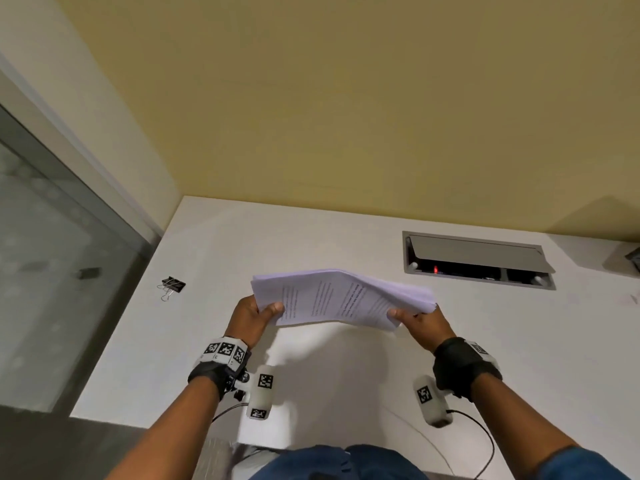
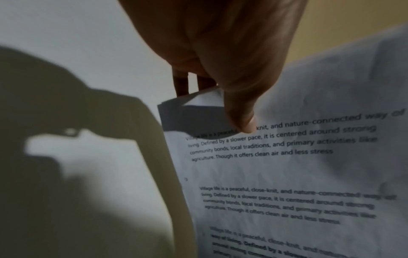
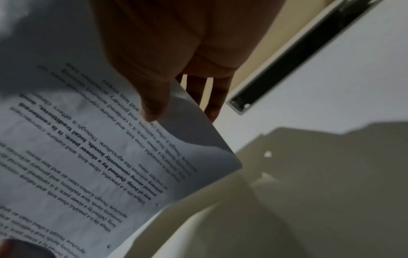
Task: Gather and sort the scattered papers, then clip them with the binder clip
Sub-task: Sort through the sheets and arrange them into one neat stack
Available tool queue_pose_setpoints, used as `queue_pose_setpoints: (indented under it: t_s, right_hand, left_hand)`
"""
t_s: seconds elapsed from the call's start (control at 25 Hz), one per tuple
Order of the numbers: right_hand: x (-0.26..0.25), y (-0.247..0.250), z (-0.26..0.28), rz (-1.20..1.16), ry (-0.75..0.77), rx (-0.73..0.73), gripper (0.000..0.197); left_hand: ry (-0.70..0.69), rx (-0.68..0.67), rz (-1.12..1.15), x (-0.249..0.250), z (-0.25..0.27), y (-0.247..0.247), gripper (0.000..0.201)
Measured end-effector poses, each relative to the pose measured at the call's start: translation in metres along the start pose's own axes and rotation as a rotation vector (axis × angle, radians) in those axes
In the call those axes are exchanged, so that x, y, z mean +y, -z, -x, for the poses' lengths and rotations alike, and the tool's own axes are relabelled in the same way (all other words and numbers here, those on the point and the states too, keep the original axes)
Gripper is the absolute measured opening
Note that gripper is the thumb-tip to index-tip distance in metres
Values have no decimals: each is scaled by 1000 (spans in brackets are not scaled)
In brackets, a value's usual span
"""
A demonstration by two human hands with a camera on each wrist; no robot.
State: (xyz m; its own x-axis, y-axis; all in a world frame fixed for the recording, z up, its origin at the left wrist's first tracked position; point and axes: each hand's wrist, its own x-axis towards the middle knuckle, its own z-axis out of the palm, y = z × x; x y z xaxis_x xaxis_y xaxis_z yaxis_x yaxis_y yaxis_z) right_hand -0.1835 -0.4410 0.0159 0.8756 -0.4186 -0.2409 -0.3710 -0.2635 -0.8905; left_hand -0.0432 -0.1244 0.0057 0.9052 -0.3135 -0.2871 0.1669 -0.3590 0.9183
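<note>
A stack of printed white papers hangs in the air above the white table, bowed upward in the middle. My left hand pinches its left end, thumb on top and fingers beneath. My right hand pinches the right end the same way. In the left wrist view my thumb presses the papers near a corner. The right wrist view shows my thumb on the top sheet of the papers, fingers behind. A black binder clip with silver handles lies on the table, left of the stack, untouched.
A recessed cable box with its grey lid tilted open sits in the table at the back right; it also shows as the cable box in the right wrist view. A yellow wall rises behind the table. A glass panel stands at the left.
</note>
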Motion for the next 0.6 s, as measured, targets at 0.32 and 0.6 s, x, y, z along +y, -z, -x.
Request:
queue_pose_setpoints:
  t_s: [0.32, 0.6]
  right_hand:
    - [28, -6, 3, 379, 75, -79, 28]
    - [24, -6, -1, 380, 50, -70, 29]
  left_hand:
    - [146, -16, -217, -44, -2, -4, 24]
    - [168, -26, -353, -44, -7, -4, 25]
